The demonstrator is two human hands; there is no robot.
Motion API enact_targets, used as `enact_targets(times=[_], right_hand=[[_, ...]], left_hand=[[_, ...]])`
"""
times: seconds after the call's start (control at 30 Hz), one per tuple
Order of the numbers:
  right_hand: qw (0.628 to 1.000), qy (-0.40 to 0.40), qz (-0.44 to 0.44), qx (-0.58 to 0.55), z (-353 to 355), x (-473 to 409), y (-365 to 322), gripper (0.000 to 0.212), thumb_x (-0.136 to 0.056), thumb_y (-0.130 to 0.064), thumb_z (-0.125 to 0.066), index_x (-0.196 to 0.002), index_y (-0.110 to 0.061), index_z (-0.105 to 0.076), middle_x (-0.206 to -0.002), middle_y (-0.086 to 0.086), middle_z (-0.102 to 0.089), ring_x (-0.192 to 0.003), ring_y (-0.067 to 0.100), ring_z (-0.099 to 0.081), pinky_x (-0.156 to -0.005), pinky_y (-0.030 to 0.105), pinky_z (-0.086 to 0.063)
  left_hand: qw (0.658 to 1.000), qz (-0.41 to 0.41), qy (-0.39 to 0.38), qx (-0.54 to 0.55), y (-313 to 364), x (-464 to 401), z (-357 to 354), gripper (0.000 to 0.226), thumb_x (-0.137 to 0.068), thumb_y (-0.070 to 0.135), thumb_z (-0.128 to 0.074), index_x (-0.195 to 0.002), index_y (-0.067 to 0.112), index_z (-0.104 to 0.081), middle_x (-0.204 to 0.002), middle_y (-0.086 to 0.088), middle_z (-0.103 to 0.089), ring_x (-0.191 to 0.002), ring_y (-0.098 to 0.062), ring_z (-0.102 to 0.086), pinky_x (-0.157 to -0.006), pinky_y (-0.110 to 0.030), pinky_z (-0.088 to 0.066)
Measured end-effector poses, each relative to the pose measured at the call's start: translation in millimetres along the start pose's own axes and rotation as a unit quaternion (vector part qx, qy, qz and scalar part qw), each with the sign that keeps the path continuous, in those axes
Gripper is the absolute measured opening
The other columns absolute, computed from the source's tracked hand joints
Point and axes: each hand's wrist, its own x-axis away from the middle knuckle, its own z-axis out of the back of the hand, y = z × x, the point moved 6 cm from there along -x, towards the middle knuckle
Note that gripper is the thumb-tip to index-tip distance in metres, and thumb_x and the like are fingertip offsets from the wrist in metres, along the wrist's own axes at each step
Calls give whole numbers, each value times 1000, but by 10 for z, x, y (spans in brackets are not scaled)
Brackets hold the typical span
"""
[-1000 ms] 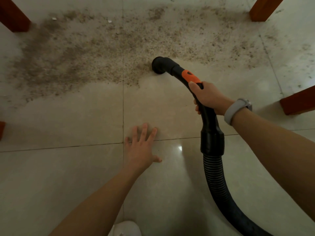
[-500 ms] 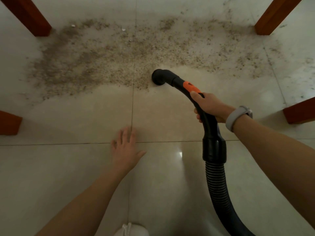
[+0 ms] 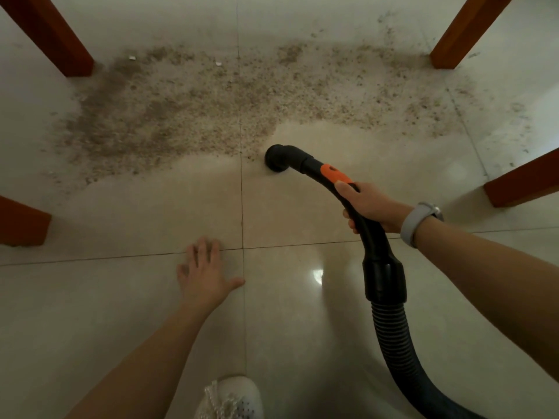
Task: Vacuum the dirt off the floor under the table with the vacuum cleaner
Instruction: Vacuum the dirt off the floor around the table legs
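White knit shoe [image 3: 233, 399] at bottom edge, toe pointing up the view, laces visible. Grey wristband [image 3: 416, 223] with a dark watch face on its far side. Bright spot of light glare [image 3: 317, 275] on the glossy tile. Dark grout lines [image 3: 242, 213] cross just beside that spot's left.

Table legs [image 3: 51, 34] cut off at edges; hose [image 3: 402, 352] runs off bottom; nozzle mouth hidden.
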Motion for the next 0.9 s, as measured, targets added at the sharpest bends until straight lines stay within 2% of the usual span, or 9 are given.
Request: enact_targets(times=[0.27,0.43,0.8,0.9], right_hand=[[998,1,21,60,-69,75,-77,31,-99,-40,-40,-96,-9,-46,-64,6,-51,-43,15,-51,-41,25,-47],[996,-8,32,78,-103,122,-87,29,-98,-40,-42,-88,-13,-46,-65,5,-52,-44,15,-52,-42,25,-47],[992,17,60,113,-237,18,-255,30,-99,-38,-41,-98,-8,-44,-67,6,-51,-44,17,-52,-44,27,-48],[984,43,71,156,-208,-4,-312,30,-98,-38,-42,-101,-9,-42,-68,5,-51,-45,18,-53,-44,27,-47]], left_hand=[[1000,13,-1,11,37,-22,18,100,-79,59,-63,-150,21,-5,-159,-4,10,-146,-31,7,-114,-52,-14],[1000,24,-7,17,63,-45,25,102,-76,56,-67,-149,18,-7,-159,-7,7,-145,-32,5,-114,-52,-16],[999,26,-5,20,82,-57,22,100,-75,54,-69,-148,18,-10,-158,-7,7,-145,-33,5,-112,-52,-18],[999,22,-11,21,83,-53,21,99,-77,54,-68,-148,18,-9,-158,-8,8,-145,-34,6,-113,-52,-16]])
